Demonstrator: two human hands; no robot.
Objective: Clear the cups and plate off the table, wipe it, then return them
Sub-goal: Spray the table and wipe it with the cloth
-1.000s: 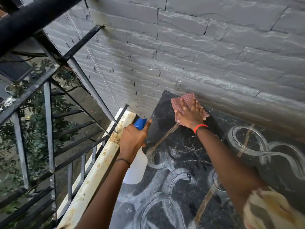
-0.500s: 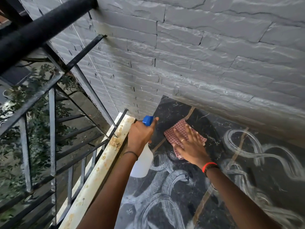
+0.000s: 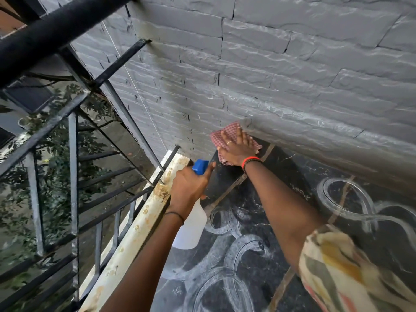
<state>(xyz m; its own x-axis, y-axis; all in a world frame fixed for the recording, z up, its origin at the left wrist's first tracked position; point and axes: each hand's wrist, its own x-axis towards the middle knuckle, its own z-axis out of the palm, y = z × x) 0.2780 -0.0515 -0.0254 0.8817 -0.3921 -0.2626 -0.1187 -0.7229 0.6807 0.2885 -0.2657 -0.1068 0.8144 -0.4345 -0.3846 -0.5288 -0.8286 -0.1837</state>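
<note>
The black marble-patterned table top (image 3: pixel 292 183) carries curved white wipe streaks. My right hand (image 3: pixel 238 147) presses flat on a red-checked cloth (image 3: pixel 225 136) at the table's far left corner, right against the grey brick wall. My left hand (image 3: pixel 191 185) grips a white spray bottle (image 3: pixel 191 230) with a blue trigger head (image 3: pixel 200 166), held over the table's left edge. No cups or plate are in view.
A grey brick wall (image 3: pixel 292 75) runs along the table's far side. A rusty white ledge (image 3: pixel 139 226) and a black metal railing (image 3: pixel 72 176) border the left, with foliage below. A thick black rail (image 3: pixel 56 25) crosses the upper left.
My right hand has slid the cloth from nearer the middle back out to the far corner by the wall. The left hand with the bottle has stayed about where it was.
</note>
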